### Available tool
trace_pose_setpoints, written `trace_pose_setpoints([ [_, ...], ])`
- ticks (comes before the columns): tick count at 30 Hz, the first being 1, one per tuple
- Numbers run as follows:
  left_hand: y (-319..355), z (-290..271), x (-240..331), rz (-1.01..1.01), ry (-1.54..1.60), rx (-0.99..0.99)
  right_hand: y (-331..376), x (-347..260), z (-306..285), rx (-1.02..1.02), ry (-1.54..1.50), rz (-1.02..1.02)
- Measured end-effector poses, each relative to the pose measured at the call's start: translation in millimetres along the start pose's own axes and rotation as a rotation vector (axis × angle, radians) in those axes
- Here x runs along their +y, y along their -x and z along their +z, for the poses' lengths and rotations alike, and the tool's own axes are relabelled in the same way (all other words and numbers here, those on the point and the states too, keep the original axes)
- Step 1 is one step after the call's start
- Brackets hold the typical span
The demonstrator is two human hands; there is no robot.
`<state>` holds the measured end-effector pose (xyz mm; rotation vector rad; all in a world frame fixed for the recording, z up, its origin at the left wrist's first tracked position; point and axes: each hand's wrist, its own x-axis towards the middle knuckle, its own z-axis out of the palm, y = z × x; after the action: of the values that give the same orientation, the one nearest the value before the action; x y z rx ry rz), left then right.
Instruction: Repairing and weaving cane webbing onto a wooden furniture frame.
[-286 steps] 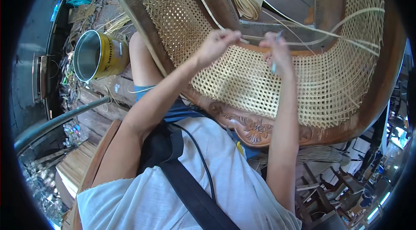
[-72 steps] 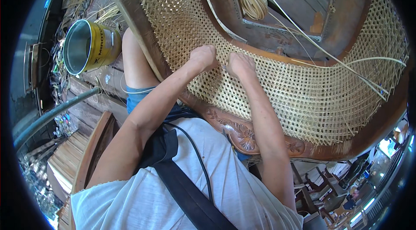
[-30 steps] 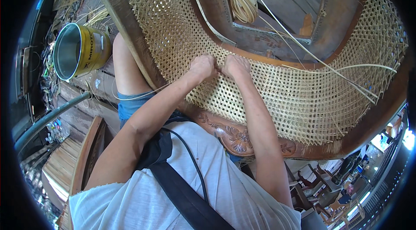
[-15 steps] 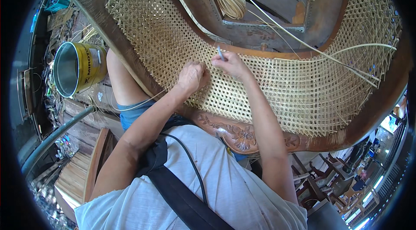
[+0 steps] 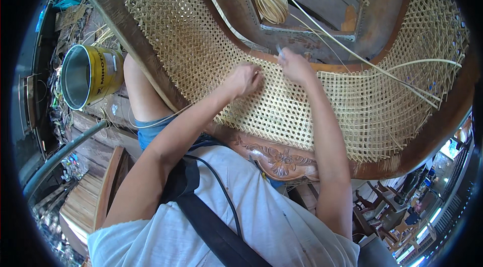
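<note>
A panel of woven cane (image 5: 352, 101) fills a curved brown wooden frame (image 5: 327, 67) across my lap. My left hand (image 5: 245, 80) is closed over the middle of the weave, its fingers curled downward; whatever they pinch is hidden. To its right, my right hand (image 5: 298, 66) is closed around a slim pale-grey tool (image 5: 280, 51), whose end sticks up past the fingers near the frame's inner edge. The tool's exact kind cannot be made out. A loose cane strand (image 5: 160, 124) loops over my left thigh and passes under my left forearm.
Long loose cane strands (image 5: 352, 52) cross the panel's right side. A coiled cane bundle (image 5: 269, 5) lies beyond the frame. On the left stand a yellow bucket (image 5: 103, 73), a metal pipe (image 5: 65, 154) and a slatted wooden piece (image 5: 88, 196). Furniture (image 5: 397, 206) crowds the lower right.
Both hands have moved to the right over the weave. My right hand has also risen toward the frame's inner edge, with the slim tool still in it.
</note>
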<state>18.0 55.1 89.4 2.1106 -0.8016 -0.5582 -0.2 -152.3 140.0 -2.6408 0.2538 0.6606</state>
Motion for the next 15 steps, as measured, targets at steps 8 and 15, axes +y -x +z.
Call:
trace_pose_setpoints([
  [8, -12, -27, 7, -0.375, 0.582, -0.018, 18, -22, -6, -0.087, -0.469, 0.295],
  [15, 0, -23, -15, -0.411, 0.065, -0.146, 11, -57, 25, -0.416, 0.352, 0.202],
])
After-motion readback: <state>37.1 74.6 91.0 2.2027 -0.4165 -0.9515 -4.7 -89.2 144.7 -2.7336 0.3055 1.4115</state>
